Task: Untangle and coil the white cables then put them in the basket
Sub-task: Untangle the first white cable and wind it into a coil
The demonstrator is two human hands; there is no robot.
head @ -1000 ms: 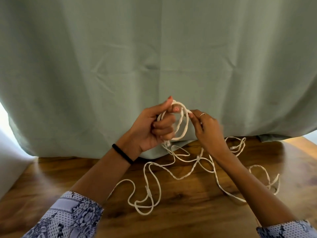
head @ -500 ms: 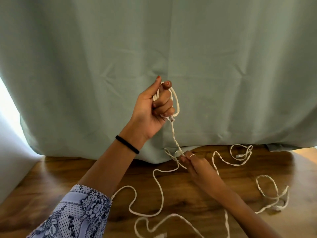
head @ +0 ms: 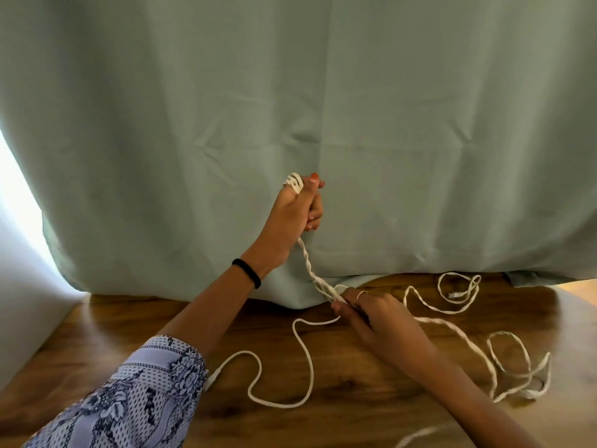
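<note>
The thin white braided cables point(head: 303, 347) sprawl in loose loops across the wooden surface point(head: 355, 412), one twisted strand rising taut to a small coil at the raised left hand point(head: 295, 215). Coiling well probably means feeding slack steadily so each turn stacks without kinks. The left fingers point(head: 315, 215) are clenched round that coil; the right hand point(head: 374, 321), low near the pale green curtain point(head: 323, 108), pinches the strand. No basket shows.
</note>
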